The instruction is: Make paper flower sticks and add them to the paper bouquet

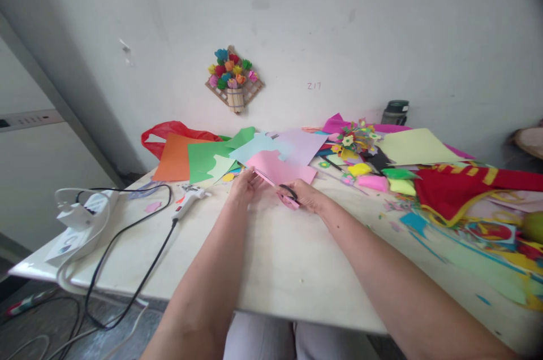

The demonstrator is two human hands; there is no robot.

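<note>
Your right hand (306, 195) sits near the table's middle, fingers closed through the dark handles of a pair of pink scissors (289, 196); whether the blades are apart can't be made out. Your left hand (245, 186) is just beside it, thumb & fingers pinching the near-left edge of a pink paper sheet (280, 170). The sheet lies flat on the white table (280, 258), its near edge meeting the scissors between both hands, w/ your forearms coming in from the bottom of view.

Just behind the pink sheet is a spread of overlapping paper: a lilac sheet (302, 145), a light blue sheet (259, 147), a green sheet (203, 160) & an orange sheet (176, 157). A red plastic bag (169, 130) lies behind the orange one, against the wall.

Left of your left hand rests a white glue gun (190, 202), its black cord (139, 281) trailing over the table's near edge. Further left, at the corner, is a white power strip (87, 207).

To your right: small pink, yellow & green packets (373, 181), a cluster of paper flowers (354, 141), a pale yellow sheet (416, 146), a red cloth w/ yellow trim (458, 189) & scattered paper scraps (466, 247).

On the wall straight ahead hangs a paper-flower decoration (234, 79)
</note>
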